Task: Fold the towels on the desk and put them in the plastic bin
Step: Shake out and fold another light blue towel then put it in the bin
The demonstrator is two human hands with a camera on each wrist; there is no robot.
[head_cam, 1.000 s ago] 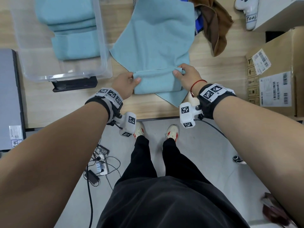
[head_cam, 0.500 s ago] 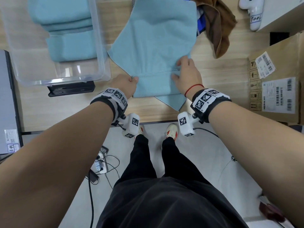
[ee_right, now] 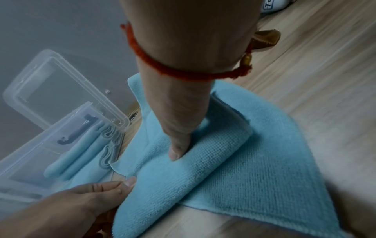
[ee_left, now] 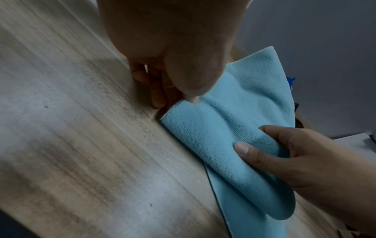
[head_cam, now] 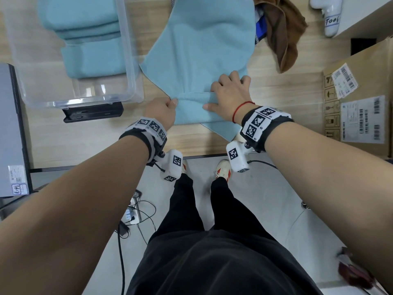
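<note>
A light blue towel [head_cam: 202,50] lies spread on the wooden desk [head_cam: 287,92], its near edge turned over into a thick fold [head_cam: 191,107]. My left hand [head_cam: 163,109] pinches the fold's left end between thumb and fingers [ee_left: 191,90]. My right hand [head_cam: 229,92] grips the right end, thumb [ee_right: 178,149] on the near side and fingers over the top. The towel [ee_left: 234,120] bulges between the two hands. A clear plastic bin [head_cam: 129,60] stands to the left with folded blue towels [head_cam: 85,39] inside.
A brown cloth [head_cam: 282,35] lies crumpled at the back right. A cardboard box [head_cam: 361,99] stands on the right and a white controller [head_cam: 331,15] beyond it. A black object [head_cam: 93,111] sits under the bin's near wall, and a grey device [head_cam: 10,124] at far left.
The fold has moved farther onto the towel. My right hand lay over it half a second ago and now grips it with the thumb in front. The left hand stays at the left end.
</note>
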